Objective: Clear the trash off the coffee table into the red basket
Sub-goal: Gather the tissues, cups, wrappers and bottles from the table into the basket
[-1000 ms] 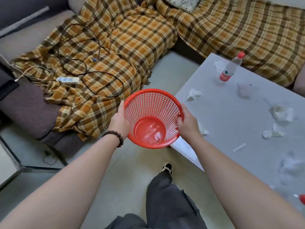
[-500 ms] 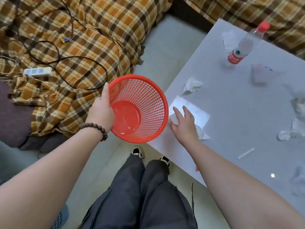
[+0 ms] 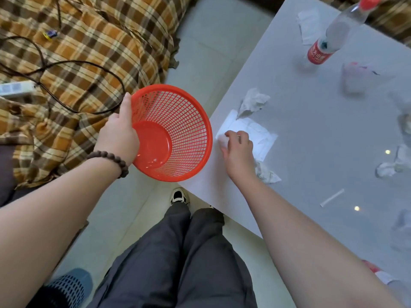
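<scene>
My left hand (image 3: pixel 119 135) grips the red mesh basket (image 3: pixel 178 134) by its outer wall, tilted with its mouth toward the grey coffee table (image 3: pixel 311 134) and held just off the table's near-left edge. My right hand (image 3: pixel 236 146) rests on the table with fingers curled round a small white tissue wad (image 3: pixel 222 141), on top of a flat white paper sheet (image 3: pixel 255 134). A crumpled tissue (image 3: pixel 253 103) lies just beyond the sheet, another crumpled tissue (image 3: pixel 266 173) by my wrist. More tissue scraps (image 3: pixel 391 167) and a white straw piece (image 3: pixel 332 197) lie farther right.
A clear water bottle with a red cap and label (image 3: pixel 331 38) stands at the table's far side beside a flat tissue (image 3: pixel 308 25). A plaid-covered sofa (image 3: pixel 77 63) with black cables and a power strip (image 3: pixel 15 88) is on the left. My legs (image 3: pixel 178 252) stand by the table corner.
My right hand let go of the basket rim, moved onto the table and closed its fingers on the tissue wad. The left hand tilted the basket toward the table.
</scene>
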The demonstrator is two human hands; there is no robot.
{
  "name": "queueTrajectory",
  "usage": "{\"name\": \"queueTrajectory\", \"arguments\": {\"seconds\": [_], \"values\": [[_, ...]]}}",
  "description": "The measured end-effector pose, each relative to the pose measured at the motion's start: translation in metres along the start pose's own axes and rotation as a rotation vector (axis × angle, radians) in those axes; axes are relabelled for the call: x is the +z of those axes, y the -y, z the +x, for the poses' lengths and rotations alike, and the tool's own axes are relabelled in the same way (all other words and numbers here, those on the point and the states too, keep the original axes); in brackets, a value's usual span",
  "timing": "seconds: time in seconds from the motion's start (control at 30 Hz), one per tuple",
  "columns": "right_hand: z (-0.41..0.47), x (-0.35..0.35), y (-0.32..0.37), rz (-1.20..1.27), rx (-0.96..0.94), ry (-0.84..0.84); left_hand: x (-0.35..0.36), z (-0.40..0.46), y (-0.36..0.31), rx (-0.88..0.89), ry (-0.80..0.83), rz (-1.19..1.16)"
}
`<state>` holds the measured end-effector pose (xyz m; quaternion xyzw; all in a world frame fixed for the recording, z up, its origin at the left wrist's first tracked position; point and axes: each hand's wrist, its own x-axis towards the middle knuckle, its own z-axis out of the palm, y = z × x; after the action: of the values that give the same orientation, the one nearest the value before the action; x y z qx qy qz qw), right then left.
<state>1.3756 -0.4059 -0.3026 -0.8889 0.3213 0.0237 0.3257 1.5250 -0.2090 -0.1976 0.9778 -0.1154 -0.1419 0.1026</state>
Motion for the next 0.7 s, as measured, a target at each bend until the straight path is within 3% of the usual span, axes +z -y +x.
{"name": "queueTrajectory", "arguments": {"seconds": [0.1,0.3,0.7], "values": [[-0.001,-0.029,0.021,0.131,-0.051,-0.115,-0.007,0.003,-0.013,0.012,0.009,0.016],[-0.004,-0.058,0.065,0.261,-0.209,-0.127,-0.020,0.003,-0.054,0.120,0.068,-0.041],[-0.006,-0.065,0.067,0.169,-0.094,-0.090,-0.026,-0.003,-0.097,0.236,0.085,-0.052]]}}
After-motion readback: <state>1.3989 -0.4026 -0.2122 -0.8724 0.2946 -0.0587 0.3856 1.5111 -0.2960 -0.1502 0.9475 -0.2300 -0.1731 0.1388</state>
